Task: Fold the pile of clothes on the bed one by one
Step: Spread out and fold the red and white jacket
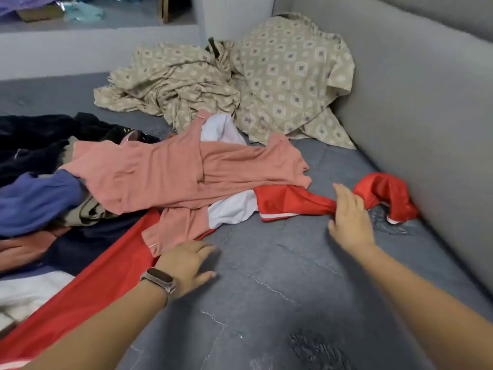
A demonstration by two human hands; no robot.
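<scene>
I have both hands out flat over the bed (266, 276). My right hand (350, 217) presses the red garment (293, 201), perhaps to spread it for folding; my left hand (186, 265) rests open, holding nothing, beside the pink top (160, 177) draped over the pile.

red garment (293, 202) partly under pink top (170, 174), dark clothes (32, 140) cut off left

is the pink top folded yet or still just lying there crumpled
Not folded. The pink top lies crumpled, draped across the clothes pile, sleeves splayed over a red garment.
</scene>
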